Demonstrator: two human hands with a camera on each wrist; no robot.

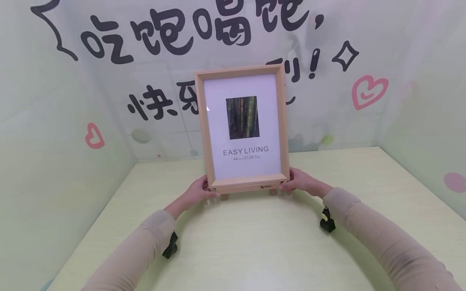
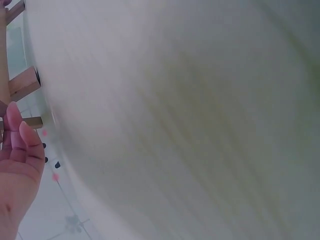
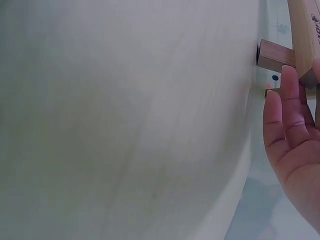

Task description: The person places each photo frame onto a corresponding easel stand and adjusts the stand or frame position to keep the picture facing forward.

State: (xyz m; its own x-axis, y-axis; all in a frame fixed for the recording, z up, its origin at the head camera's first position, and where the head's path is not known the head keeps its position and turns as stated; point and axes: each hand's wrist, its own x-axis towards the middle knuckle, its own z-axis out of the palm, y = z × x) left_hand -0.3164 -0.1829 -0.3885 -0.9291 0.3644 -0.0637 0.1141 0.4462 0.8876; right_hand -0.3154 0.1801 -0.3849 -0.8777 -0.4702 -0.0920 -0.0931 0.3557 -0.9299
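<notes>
A light-wood picture frame point(image 1: 282, 121) stands upright, leaning slightly back, on the ledge of a small wooden easel point(image 1: 244, 189). Its white insert point(image 1: 244, 167) carries a bamboo photo and the words EASY LIVING. My left hand point(image 1: 198, 190) grips the ledge's left end at the frame's lower corner, thumb in front. At the opposite corner my right hand point(image 1: 300, 182) holds the ledge's right end the same way. Both wrist views show fingers beside the easel's short legs, one leg point(image 2: 25, 84) on the left and another leg point(image 3: 276, 56) on the right.
The easel stands toward the back of a pale wooden table point(image 1: 251, 242). Behind it hangs a white backdrop point(image 1: 156, 137) with black Chinese lettering and pink hearts, and similar panels close off both sides. Black wrist-worn devices point(image 1: 327, 220) hang under both sleeves.
</notes>
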